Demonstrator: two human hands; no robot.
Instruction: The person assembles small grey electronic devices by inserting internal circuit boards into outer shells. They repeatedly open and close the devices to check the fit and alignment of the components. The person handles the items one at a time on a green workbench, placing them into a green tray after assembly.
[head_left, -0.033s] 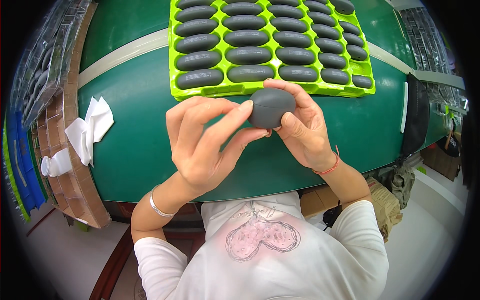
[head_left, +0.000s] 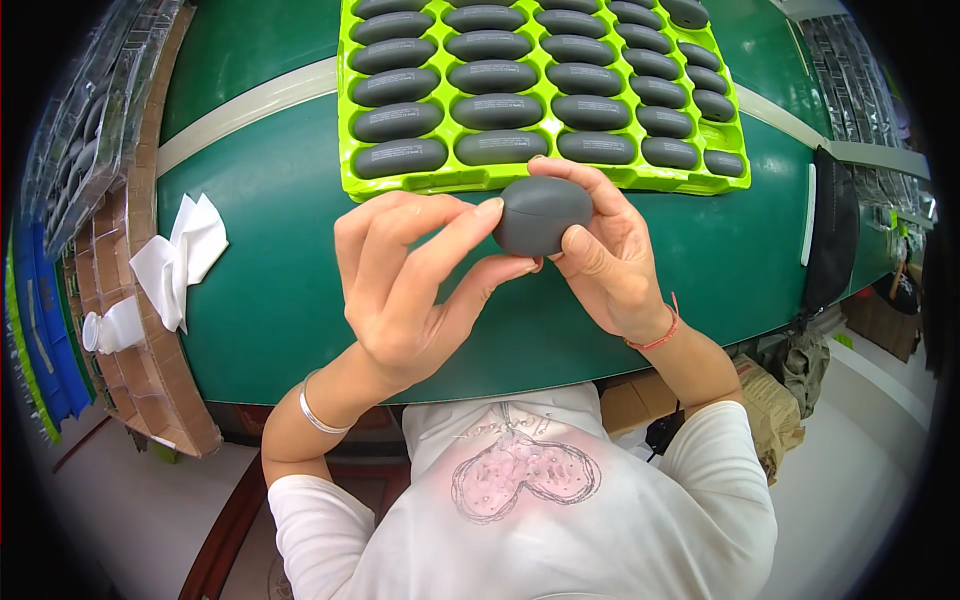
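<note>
Grey rounded case (head_left: 545, 216), grasped by right hand (head_left: 622, 272); left hand (head_left: 398, 295) pinches its edge; lime tray (head_left: 690, 181) beyond.

Smooth, matt dark grey rounded case (head_left: 545, 218), plastic by its look.
From here, the lime-green moulded tray (head_left: 440, 182) looks like glossy plastic, the dark green tabletop (head_left: 270, 290) smooth and faintly shiny, the brown partitioned box (head_left: 178, 385) cardboard, the silver bangle (head_left: 311, 416) polished metal.

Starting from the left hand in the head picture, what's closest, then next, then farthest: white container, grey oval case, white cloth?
1. Grey oval case: touched by the left hand, on its right.
2. White cloth: off to the left.
3. White container: even farther left.
</note>
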